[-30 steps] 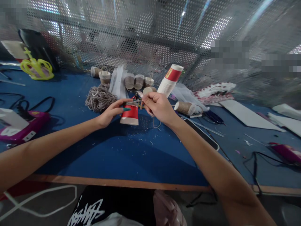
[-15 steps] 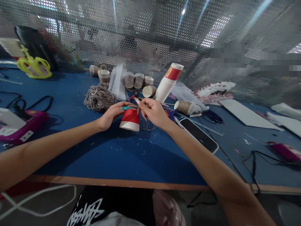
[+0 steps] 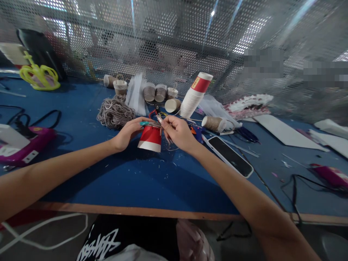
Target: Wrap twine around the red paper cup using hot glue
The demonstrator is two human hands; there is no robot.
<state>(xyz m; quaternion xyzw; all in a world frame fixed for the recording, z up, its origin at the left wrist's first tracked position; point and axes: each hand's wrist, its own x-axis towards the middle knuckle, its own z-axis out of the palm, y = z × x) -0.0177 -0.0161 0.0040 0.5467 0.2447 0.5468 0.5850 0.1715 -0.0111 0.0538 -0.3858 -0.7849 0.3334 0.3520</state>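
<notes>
A red-and-white paper cup (image 3: 151, 139) is held upside down, its white band lowest, above the blue table. My left hand (image 3: 125, 136) grips it from the left, with fingers along the upturned bottom; a teal spot shows on one finger. At the cup's upper right edge, my right hand (image 3: 178, 133) is closed in a pinch on a thin grey-brown cord. Loose cord hangs below those fingers, and the exact pinch point is partly hidden. Behind my left hand lies a bundle of grey cord (image 3: 114, 113).
Behind the hands stand a leaning stack of paper cups (image 3: 194, 96), several small cord-wrapped cups (image 3: 149, 92) and white mesh fabric (image 3: 136, 95). To the right are a phone (image 3: 231, 156) and white boards (image 3: 288, 132). A purple device (image 3: 28, 145) and yellow crown (image 3: 39, 77) sit left.
My right hand has shifted slightly right and down at the cup's edge, still pinching. The cup and my left hand have barely moved.
</notes>
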